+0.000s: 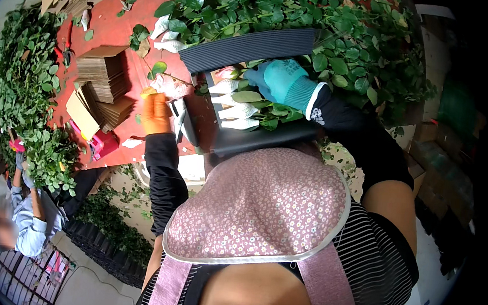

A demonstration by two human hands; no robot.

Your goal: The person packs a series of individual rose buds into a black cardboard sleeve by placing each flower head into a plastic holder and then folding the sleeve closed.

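Observation:
My right hand (282, 80), in a teal-and-blue glove, closes around the stem of a pale pink rose (226, 72) at the top of a row. Below it, several flower heads in white net sleeves (238, 111) lie side by side on a black stand (262, 141), their leaves toward my right. My left hand (156, 113), in an orange glove, reaches over the red table beside a stapler (185, 122). Just beyond its fingertips lies a bright whitish-pink bundle (169, 86), too glaring to make out. Whether the left fingers grip anything is unclear. A dark ribbed strip (247, 49) crosses above the row.
Leafy rose stems (351, 45) pile along the far side, more (22, 79) at the left. Stacks of folded cardboard (102, 74) stand left of my left hand. Red-handled pruning shears (67, 48) lie beyond. A person (34, 222) handles stems at the far left.

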